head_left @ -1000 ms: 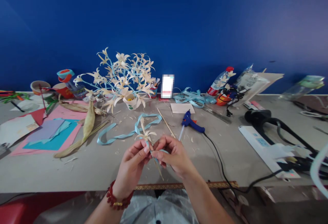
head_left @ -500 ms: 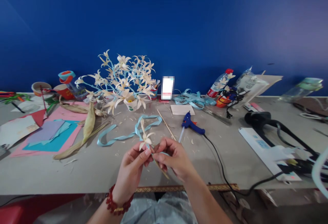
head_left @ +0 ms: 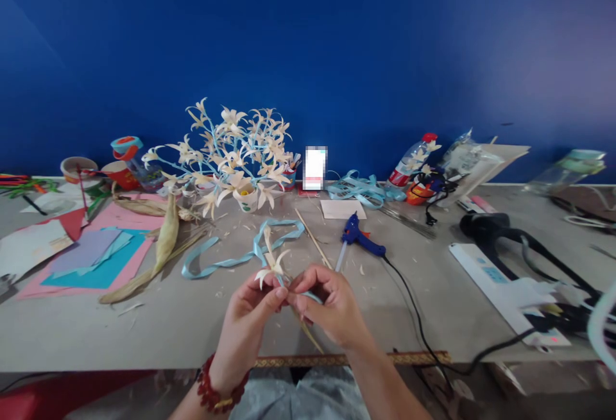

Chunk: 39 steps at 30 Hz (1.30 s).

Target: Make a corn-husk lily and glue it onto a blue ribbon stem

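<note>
My left hand (head_left: 248, 317), a red bead bracelet at its wrist, is closed in a pinch on the stem of a cream husk flower (head_left: 272, 266). My right hand (head_left: 332, 308) pinches light blue ribbon (head_left: 314, 296) against that stem, the fingertips of both hands meeting just below the petals. Part of the stem is hidden by the fingers. A dry husk strip (head_left: 312, 335) hangs out below my hands. Just beyond the flower, a long curl of blue ribbon (head_left: 283, 222) lies on the table.
A blue glue gun (head_left: 362, 239) lies right of my hands beside a thin stick (head_left: 312, 237). Husk flowers (head_left: 231, 151) stand in a paper cup (head_left: 247, 202) behind. Coloured paper (head_left: 91, 272) and dried husks (head_left: 166, 234) are left, a power strip (head_left: 495, 288) right.
The flower has tilted slightly to the left and down. My fingertips have drawn closer together at the stem, and the husk strip below has swung slightly right.
</note>
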{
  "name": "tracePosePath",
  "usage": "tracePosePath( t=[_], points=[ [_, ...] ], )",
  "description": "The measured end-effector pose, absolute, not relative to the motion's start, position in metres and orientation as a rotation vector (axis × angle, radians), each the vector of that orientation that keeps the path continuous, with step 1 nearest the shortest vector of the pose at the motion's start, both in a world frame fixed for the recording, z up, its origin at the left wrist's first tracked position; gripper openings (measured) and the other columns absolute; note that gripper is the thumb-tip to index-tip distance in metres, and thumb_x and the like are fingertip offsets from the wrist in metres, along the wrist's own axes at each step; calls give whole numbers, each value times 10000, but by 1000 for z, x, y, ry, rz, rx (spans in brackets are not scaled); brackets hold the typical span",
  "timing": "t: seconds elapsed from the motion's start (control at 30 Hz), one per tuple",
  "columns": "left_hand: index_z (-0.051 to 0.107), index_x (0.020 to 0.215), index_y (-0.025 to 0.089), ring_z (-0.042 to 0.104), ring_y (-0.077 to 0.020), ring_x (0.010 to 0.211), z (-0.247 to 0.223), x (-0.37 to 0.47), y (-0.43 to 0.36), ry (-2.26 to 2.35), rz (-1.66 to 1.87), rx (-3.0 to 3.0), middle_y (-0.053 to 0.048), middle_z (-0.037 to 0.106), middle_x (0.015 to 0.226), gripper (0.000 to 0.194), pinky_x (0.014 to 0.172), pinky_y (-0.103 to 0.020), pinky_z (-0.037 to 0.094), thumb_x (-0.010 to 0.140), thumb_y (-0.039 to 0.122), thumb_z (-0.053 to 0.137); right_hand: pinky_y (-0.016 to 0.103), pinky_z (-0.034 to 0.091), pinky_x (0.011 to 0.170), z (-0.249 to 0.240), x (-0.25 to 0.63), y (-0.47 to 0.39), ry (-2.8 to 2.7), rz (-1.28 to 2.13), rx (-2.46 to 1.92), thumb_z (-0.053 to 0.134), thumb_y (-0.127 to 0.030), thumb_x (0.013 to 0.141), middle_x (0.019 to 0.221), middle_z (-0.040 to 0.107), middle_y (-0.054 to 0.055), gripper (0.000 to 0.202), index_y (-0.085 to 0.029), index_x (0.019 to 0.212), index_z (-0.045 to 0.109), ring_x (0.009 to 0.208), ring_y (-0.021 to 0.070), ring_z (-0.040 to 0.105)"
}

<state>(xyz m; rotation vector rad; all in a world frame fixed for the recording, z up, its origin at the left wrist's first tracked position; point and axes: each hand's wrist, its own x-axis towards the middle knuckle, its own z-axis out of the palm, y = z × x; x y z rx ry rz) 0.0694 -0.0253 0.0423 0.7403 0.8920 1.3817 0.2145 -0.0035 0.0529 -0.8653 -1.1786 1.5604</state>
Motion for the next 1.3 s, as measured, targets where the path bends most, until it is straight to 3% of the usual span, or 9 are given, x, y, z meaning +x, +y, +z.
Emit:
tracePosePath(
  t=[0.2,0.5,0.83,0.97,1.1,1.3],
  points=[
    [649,724,157,477,-83,615,46,70,-25,848,1364,705,11,592,696,155,581,-184,410,768,252,764,148,345,364,52,216,-1,-1098,1736,-880,838,-350,654,539,602,-43,357,-174,657,528,385,52,473],
    [690,764,136,485,-79,596,49,69,-26,709,1299,692,-1,566,694,128,572,-186,427,789,252,737,131,335,332,50,213,0,-959,1913,-759,857,-309,628,566,665,-11,366,-173,668,519,362,49,480],
    [652,749,170,501,-105,679,40,73,-27,886,1411,738,6,589,730,145,635,-195,414,753,242,778,188,430,433,53,214,-6,-1257,1436,-863,790,-323,723,652,650,-2,266,-176,683,571,458,75,514],
    [652,717,161,481,-107,649,43,71,-28,864,1369,714,6,568,691,169,603,-203,397,753,273,774,168,395,393,52,216,-3,-1168,1639,-879,809,-373,691,570,595,-37,333,-177,675,541,411,62,486],
    [655,697,153,486,-114,636,47,70,-28,832,1329,666,-6,576,684,193,570,-212,387,729,289,787,153,400,367,50,216,0,-1050,1790,-847,845,-354,647,615,623,-34,374,-173,673,519,400,53,498],
    [668,736,148,504,-122,656,47,69,-27,852,1332,710,-28,618,740,176,581,-218,397,758,295,762,169,413,377,46,213,-2,-1096,1690,-810,815,-336,689,573,597,-45,330,-185,681,521,395,62,485]
  ],
)
